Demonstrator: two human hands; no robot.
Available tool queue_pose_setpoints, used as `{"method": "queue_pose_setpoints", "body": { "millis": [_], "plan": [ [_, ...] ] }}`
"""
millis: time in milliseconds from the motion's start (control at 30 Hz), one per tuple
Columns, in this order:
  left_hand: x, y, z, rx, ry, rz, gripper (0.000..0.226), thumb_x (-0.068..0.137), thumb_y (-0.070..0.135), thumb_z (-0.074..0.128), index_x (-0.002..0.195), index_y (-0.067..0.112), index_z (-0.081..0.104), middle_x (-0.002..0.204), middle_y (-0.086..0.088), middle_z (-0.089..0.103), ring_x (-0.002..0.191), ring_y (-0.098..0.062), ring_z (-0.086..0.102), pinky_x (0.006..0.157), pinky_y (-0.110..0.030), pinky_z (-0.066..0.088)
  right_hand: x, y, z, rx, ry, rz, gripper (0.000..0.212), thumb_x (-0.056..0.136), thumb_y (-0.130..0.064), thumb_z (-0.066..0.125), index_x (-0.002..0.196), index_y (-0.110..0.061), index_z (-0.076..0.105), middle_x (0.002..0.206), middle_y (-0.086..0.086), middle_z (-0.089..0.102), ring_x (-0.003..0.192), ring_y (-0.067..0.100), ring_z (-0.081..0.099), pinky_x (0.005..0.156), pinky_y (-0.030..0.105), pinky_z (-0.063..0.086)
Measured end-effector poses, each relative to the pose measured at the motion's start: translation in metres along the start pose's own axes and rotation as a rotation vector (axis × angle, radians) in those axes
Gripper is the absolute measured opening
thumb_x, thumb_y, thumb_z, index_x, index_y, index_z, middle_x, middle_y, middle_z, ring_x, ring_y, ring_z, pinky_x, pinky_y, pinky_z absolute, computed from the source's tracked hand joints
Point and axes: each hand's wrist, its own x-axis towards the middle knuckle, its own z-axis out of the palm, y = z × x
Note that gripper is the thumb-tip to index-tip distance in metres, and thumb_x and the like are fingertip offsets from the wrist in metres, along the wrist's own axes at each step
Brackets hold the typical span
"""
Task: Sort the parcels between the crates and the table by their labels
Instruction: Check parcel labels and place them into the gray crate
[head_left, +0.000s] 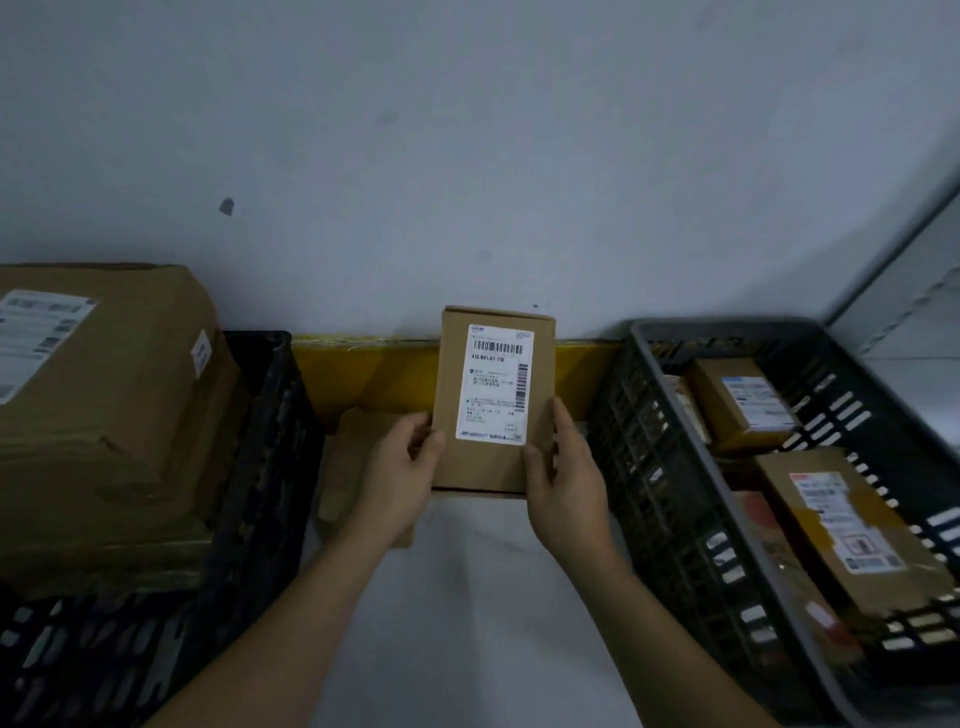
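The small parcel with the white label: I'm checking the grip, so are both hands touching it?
Touching. The head view shows the left hand and right hand clasping the small parcel at its lower edges, thumbs on its front.

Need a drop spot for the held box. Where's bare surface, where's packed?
Free: the pale strip between the black crate and grey crate, under the small box. Packed: black crate, heaped with big cartons. Grey crate holds several parcels.

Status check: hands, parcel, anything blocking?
Left hand and right hand both gripping small parcel, label up. Held between black crate and grey crate. Nothing in the way.
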Motion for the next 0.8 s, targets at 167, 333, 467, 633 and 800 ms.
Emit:
{"method": "queue_pose_setpoints", "body": {
  "millis": [167,333,467,633,800],
  "plan": [
    [-0.009,0.045,0.043,-0.046,-0.071,0.167,0.025,0.106,0.036,0.062,0.129,0.026,0.064,0.117,0.015,0.073,0.107,-0.007,0.069,0.081,-0.027,0.057,0.002,0.005,-0.059,-0.003,0.121,-0.098,0.069,0.108,-0.030,0.061,0.169,-0.034,0.027,0.159,-0.015,0.038,0.127,-0.017,0.044,0.100,0.006,0.042],
    [-0.016,0.090,0.084,0.139,-0.183,0.340,0.038,0.107,0.046,0.055,0.141,0.031,0.061,0.121,0.024,0.065,0.113,0.001,0.064,0.088,-0.022,0.056,0.009,0.023,-0.128,0.042,0.237,-0.081,0.055,0.111,-0.020,0.055,0.163,-0.037,0.042,0.155,-0.015,0.037,0.128,-0.015,0.041,0.098,-0.002,0.033],
    [-0.030,0.112,0.119,0.302,-0.208,0.438,0.057,0.107,0.051,0.051,0.157,0.024,0.048,0.155,0.004,0.051,0.140,-0.014,0.050,0.113,-0.042,0.049,0.016,0.054,-0.192,0.095,0.295,-0.009,0.052,0.113,-0.024,0.051,0.160,-0.045,0.043,0.156,-0.015,0.037,0.137,0.004,0.043,0.108,0.027,0.046],
    [-0.048,0.131,0.176,0.416,-0.211,0.489,0.057,0.108,0.048,0.051,0.157,0.019,0.047,0.155,0.002,0.050,0.141,-0.017,0.048,0.114,-0.035,0.043,0.030,0.130,-0.265,-0.028,0.224,0.132,0.051,0.113,-0.030,0.046,0.159,-0.050,0.038,0.151,-0.010,0.043,0.133,0.014,0.049,0.108,0.043,0.050],
    [-0.063,0.132,0.230,0.615,-0.178,0.479,0.071,0.104,0.062,0.041,0.161,0.019,0.040,0.164,-0.003,0.039,0.150,-0.022,0.035,0.123,-0.044,0.034,0.028,0.201,-0.294,-0.184,-0.046,0.100,0.048,0.114,-0.031,0.045,0.158,-0.048,0.043,0.150,-0.008,0.046,0.128,0.014,0.053,0.097,0.033,0.048]
  ]
}}
